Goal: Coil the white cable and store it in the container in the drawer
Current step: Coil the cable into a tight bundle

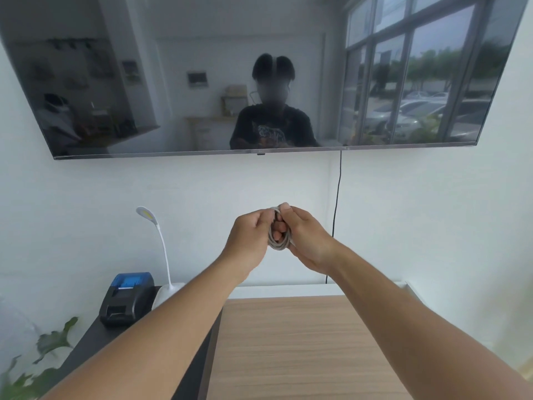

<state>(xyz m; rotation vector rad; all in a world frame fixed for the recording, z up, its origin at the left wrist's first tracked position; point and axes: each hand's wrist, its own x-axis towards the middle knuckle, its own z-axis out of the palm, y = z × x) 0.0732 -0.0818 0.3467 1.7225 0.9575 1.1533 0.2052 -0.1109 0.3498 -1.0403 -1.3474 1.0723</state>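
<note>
The white cable is wound into a small round coil held up in the air between both hands, above the far end of the wooden cabinet top. My left hand grips the coil's left side with curled fingers. My right hand holds the right side, thumb pinching the top of the loops and fingers passing through the coil. No drawer or container is in view.
A large wall-mounted TV hangs above, with a black cord running down the wall. On a dark side table at left stand a black and blue label printer and a white desk lamp. Green leaves fill the lower left.
</note>
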